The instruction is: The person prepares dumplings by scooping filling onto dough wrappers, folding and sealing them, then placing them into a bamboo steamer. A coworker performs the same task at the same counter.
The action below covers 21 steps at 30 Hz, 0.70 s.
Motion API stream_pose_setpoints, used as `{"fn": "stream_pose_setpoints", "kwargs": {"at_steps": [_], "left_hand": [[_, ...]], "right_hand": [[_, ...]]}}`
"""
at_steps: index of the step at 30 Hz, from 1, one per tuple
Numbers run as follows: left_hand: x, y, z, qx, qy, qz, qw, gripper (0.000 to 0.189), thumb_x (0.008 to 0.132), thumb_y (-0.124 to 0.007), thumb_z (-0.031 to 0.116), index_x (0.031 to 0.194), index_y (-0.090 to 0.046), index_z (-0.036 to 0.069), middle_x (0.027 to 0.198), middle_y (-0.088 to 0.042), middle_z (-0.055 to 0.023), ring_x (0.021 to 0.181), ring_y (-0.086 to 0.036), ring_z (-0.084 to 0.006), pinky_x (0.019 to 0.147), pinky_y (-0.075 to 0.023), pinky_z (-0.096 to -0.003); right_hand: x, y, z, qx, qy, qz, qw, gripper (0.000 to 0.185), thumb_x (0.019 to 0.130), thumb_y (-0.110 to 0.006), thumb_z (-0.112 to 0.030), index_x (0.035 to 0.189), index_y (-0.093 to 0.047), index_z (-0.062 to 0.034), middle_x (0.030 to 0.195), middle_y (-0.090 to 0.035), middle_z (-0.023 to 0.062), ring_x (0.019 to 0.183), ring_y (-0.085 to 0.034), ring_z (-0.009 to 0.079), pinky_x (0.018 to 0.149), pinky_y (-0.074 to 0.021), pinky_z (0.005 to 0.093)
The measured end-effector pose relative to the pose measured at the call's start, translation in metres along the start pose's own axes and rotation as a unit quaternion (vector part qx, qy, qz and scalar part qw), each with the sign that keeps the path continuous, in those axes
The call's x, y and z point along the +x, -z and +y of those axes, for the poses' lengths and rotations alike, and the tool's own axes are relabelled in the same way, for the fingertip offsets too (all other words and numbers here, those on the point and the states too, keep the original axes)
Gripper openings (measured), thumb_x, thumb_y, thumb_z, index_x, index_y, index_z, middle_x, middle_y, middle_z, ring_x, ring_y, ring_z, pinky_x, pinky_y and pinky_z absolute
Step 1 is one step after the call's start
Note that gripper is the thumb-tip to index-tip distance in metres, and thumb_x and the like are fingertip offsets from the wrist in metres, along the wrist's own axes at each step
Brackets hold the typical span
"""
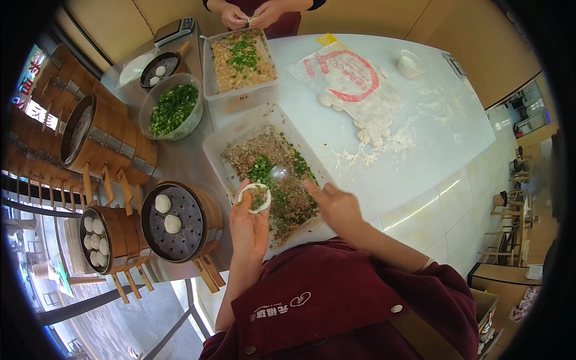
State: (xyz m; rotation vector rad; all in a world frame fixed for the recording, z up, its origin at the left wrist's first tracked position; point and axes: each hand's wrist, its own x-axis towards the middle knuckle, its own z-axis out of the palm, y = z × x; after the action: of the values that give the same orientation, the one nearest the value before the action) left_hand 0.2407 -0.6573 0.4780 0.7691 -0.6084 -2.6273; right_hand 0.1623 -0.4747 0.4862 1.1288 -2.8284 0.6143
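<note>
On the fingers of my left hand (249,229) rests a round dough wrapper (266,198) with a dab of green-flecked filling at its centre. My right hand (339,209) is closed around a metal spoon, whose shiny bowl (279,173) shows above the filling; its handle is blurred and partly hidden. Both hands are over the near end of a translucent plastic tub (216,145). Inside the tub, brown minced filling (245,150) is partly mixed with chopped green onion (262,167).
Left of the tub, a bamboo steamer (211,220) holds two buns (172,223); a smaller steamer (119,238) holds several. A bowl of chopped green onion (173,110) and a second filling tub (245,63) stand beyond. Plastic sheeting (360,81) covers dough pieces. Across the table, a person's hands (252,15) work dough.
</note>
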Motion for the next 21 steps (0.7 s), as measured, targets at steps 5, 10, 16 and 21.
{"fn": "stream_pose_setpoints", "kwargs": {"at_steps": [5, 10, 16, 21], "left_hand": [[0.001, 0.0, 0.003, -0.047, 0.065, -0.014, 0.997, 0.036, 0.096, -0.045, 0.012, 0.13, -0.04, 0.0, 0.115, -0.054, -0.0103, 0.104, -0.055, -0.0206, 0.093, -0.0469, -0.036], [-0.007, -0.007, 0.003, 0.001, 0.084, -0.077, 0.993, 0.038, 0.097, -0.045, 0.014, 0.131, -0.039, 0.0, 0.115, -0.054, -0.01, 0.106, -0.055, -0.0214, 0.094, -0.0468, -0.0371], [-0.015, -0.018, 0.002, 0.021, 0.112, -0.069, 0.991, 0.037, 0.096, -0.046, 0.012, 0.131, -0.04, 0.0, 0.111, -0.057, -0.0102, 0.101, -0.057, -0.018, 0.088, -0.0492, -0.0314], [-0.019, -0.019, 0.006, 0.02, 0.133, -0.1, 0.986, 0.041, 0.097, -0.045, 0.013, 0.135, -0.035, 0.0, 0.116, -0.053, -0.011, 0.108, -0.054, -0.0194, 0.092, -0.048, -0.0347]], "right_hand": [[0.009, 0.006, 0.003, -0.145, 0.119, -0.002, 0.982, 0.041, 0.07, -0.065, -0.007, 0.111, -0.062, -0.0103, 0.102, -0.055, 0.0099, 0.104, -0.053, 0.0306, 0.083, -0.0493, 0.0418], [0.017, 0.004, -0.01, 0.368, 0.029, 0.02, 0.929, 0.017, 0.075, -0.073, -0.013, 0.088, -0.067, -0.0045, 0.089, -0.059, 0.0043, 0.084, -0.055, 0.0176, 0.07, -0.0466, 0.0309], [0.029, 0.007, -0.019, 0.533, -0.074, -0.044, 0.842, 0.014, 0.078, -0.073, -0.014, 0.08, -0.064, -0.0032, 0.076, -0.056, 0.0029, 0.062, -0.052, 0.0096, 0.056, -0.0426, 0.0244], [0.028, 0.012, -0.022, 0.491, 0.003, -0.002, 0.871, 0.012, 0.079, -0.071, -0.011, 0.082, -0.062, -0.0038, 0.078, -0.052, 0.0024, 0.065, -0.052, 0.011, 0.056, -0.0414, 0.0252]]}}
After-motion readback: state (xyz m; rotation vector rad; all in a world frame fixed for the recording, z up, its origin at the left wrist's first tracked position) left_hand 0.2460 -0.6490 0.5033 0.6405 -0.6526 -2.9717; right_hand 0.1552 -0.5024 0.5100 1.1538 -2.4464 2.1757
